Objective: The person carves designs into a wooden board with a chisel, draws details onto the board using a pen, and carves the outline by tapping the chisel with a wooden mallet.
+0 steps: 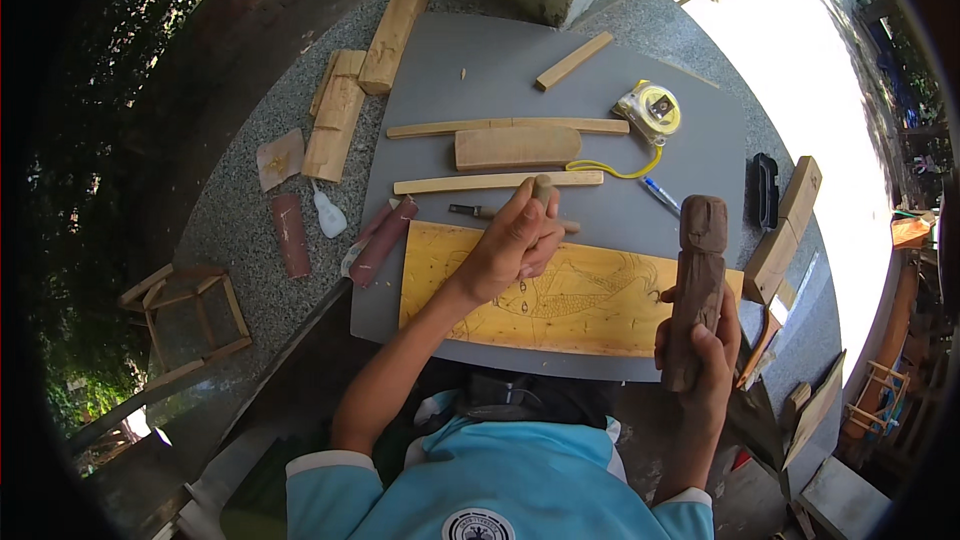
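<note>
A yellow wooden board (600, 325) with a line drawing of a scaly shape lies flat near the table's front edge. Above its middle, my left hand (515, 245) is closed around an upright tool with a round wooden handle (542, 185), probably a carving chisel; its lower end is hidden by the hand. Over the board's right end, my right hand (712, 348) grips a dark brown wooden mallet (698, 285), its blocky head pointing away from me. Another chisel (470, 210) lies behind my left hand, along the board's far edge, partly covered by the fingers.
Beyond the board are wooden strips (500, 182), a wooden block (515, 148), a yellow tape measure (655, 110) and a blue pen (660, 194). Sandpaper rolls (383, 240), a white glue bottle (329, 213) and wood blocks (335, 120) lie left. A black case (764, 190) and timber (785, 230) lie right.
</note>
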### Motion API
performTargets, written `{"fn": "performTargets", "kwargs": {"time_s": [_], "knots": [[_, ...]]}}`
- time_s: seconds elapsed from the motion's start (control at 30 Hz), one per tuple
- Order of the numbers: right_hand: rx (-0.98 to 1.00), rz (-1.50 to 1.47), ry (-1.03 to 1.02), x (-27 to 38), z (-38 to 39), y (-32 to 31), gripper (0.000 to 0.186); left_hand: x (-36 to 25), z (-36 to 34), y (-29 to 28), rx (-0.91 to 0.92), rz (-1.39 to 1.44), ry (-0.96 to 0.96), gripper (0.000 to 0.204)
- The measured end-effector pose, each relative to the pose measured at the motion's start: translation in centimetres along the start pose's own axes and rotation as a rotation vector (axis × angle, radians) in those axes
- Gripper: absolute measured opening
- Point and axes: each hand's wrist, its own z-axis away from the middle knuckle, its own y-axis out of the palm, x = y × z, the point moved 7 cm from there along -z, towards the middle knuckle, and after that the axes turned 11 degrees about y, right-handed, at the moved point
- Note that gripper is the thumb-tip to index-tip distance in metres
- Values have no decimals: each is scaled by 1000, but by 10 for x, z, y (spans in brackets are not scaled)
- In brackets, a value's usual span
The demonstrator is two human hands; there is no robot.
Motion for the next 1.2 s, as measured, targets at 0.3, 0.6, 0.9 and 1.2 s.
{"fn": "performTargets", "kwargs": {"time_s": [0.3, 0.6, 0.9, 1.2], "knots": [[21, 60, 53, 3, -7, 10, 72, 4, -6, 3, -2, -99, -25, 44], [-36, 388, -52, 39, -25, 15, 78, 11, -13, 11, 175, -255, -19, 31], [92, 499, -79, 49, -30, 26, 72, 12, -11, 6, 131, -317, -37, 27], [107, 483, -64, 47, -34, 30, 70, 6, -11, 1, 42, -315, 23, 28]]}}
